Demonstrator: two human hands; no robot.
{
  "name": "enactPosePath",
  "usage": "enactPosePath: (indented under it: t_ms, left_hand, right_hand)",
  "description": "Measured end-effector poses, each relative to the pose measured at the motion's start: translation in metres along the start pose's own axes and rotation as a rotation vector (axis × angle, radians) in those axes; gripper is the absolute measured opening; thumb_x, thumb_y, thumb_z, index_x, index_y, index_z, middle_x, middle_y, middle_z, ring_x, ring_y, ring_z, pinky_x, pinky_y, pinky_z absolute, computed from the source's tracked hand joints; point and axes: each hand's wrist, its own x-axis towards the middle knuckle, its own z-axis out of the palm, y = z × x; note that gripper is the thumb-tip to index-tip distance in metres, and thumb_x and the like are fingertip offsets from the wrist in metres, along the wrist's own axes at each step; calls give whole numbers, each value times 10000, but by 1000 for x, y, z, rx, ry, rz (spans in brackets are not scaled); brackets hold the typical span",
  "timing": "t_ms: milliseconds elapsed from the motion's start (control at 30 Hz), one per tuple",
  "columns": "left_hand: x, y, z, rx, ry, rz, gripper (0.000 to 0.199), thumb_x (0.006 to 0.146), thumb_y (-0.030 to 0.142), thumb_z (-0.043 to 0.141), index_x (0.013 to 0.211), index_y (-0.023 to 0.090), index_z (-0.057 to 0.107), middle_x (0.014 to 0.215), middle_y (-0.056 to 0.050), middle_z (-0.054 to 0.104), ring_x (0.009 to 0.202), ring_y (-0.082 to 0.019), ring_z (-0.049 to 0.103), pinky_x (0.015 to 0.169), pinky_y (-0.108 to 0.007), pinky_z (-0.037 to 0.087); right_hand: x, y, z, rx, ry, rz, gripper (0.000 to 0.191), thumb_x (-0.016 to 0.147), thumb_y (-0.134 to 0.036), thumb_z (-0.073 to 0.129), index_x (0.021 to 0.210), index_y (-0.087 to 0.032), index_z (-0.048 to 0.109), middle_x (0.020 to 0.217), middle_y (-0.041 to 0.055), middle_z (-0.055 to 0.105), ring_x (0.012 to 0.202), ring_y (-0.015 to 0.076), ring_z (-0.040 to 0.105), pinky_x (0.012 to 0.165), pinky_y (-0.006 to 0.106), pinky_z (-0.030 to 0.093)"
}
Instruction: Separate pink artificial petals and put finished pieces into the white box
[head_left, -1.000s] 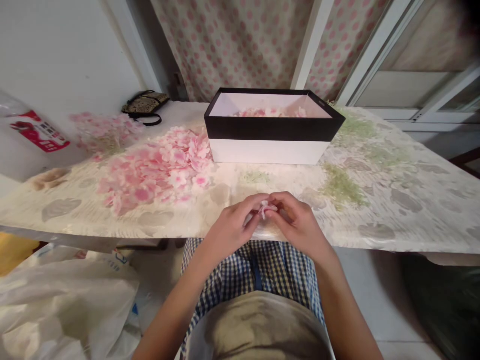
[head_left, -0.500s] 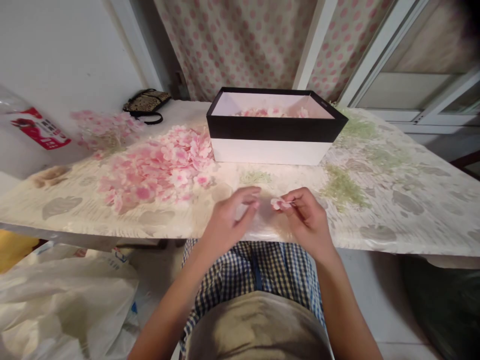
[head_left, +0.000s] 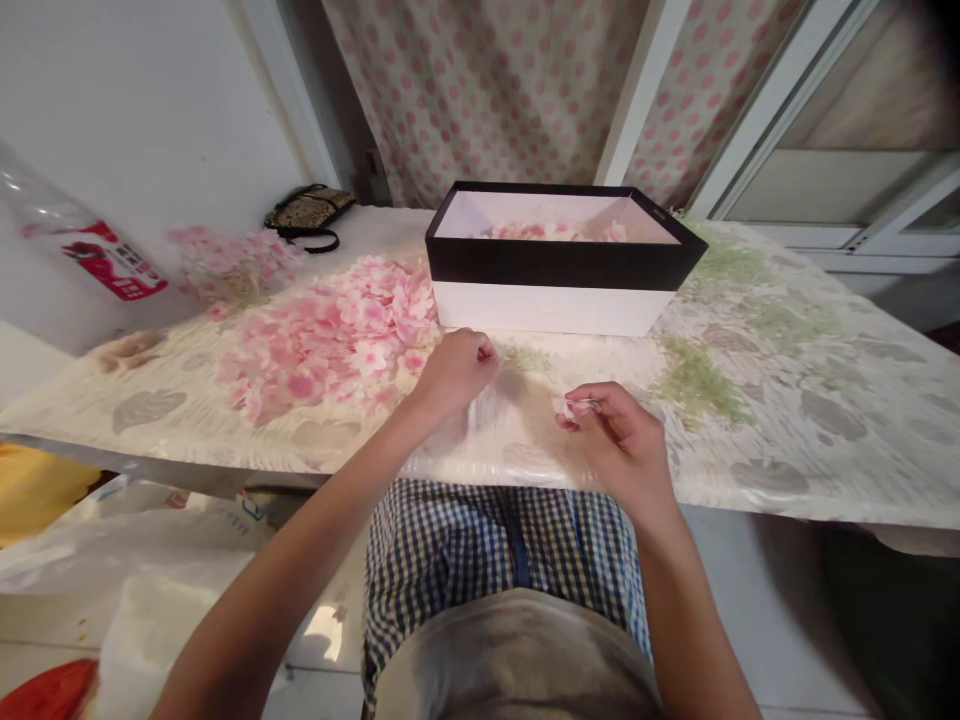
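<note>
Below the black-and-white box [head_left: 551,310], the right hand [head_left: 619,440] is pinching a small pink blossom [head_left: 568,409] lying level, tip pointing left, well apart from the curled left hand [head_left: 457,375].

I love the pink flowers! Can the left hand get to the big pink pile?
Probably yes. The left hand sits right by the edge of the pile of pink blossoms, and nothing seems to stand between them. The black-and-white box is off to the side, so it doesn't look to be in the way.
</note>
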Motion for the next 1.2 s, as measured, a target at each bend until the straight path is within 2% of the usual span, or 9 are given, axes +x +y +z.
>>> enactPosePath:
  t_ms: [133,233,367,500,667,800,1000,1100,1200]
  left_hand:
    - [0,-1,3,-64,9,-24,102,759,141,605,699,155,686,719,-47,694,656,-174,610,613,-284,439]
    - [1,0,5,-119,49,-10,97,754,126,634,686,153,697,707,-43,693,652,-170,613,620,-286,444]
    - [2,-2,3,-229,179,46,112,811,152,643,728,154,718,754,-44,710,707,-159,635,669,-276,473]
    - [3,-3,-2,-320,318,102,120,867,177,617,886,174,735,875,-45,725,668,-129,621,623,-256,479]
    - [1,0,-4,-325,415,236,123,864,145,638,927,179,739,759,-15,609,674,-125,552,619,-252,444]
    - [-1,2,-3,-304,425,366,121,867,107,621,863,181,717,743,1,554,647,-112,511,600,-241,419]
    - [-9,10,-8,-382,466,318,111,890,161,600,796,168,658,700,5,600,582,-100,479,554,-231,398]
    - [-26,22,-8,-435,421,288,123,900,204,596,807,167,667,678,8,635,540,-88,485,500,-210,392]
    - [-52,37,-7,-543,308,258,110,890,217,616,832,166,694,693,3,669,528,-78,493,480,-196,386]
  right_hand:
    - [1,0,0,-8,-11,3,93,912,-316,600,916,-230,634,830,2,679,747,152,692,681,245,566]
    - [1,0,0,-16,-18,6,103,912,-325,600,909,-227,633,833,5,679,746,158,694,671,249,567]
    - [1,0,0,-2,-2,13,114,906,-334,608,913,-224,638,833,5,679,751,160,697,698,264,580]
    - [1,0,1,23,7,20,128,903,-345,612,912,-221,642,827,3,680,756,160,695,734,285,594]
    - [1,-1,2,22,5,20,146,899,-363,615,913,-220,641,823,7,681,752,167,692,743,306,597]
    - [1,2,1,-1,15,11,165,894,-374,615,925,-214,642,864,26,686,769,179,684,740,323,583]
    - [1,6,-1,-18,12,-5,123,873,-320,657,940,-217,663,849,20,689,773,164,675,701,271,554]
    - [-1,4,-2,44,1,-8,103,885,-284,654,971,-227,656,842,6,701,741,141,674,692,246,550]
    - [-7,-1,-6,148,-51,-21,58,883,-225,665,940,-228,655,808,-4,706,701,127,665,685,235,548]
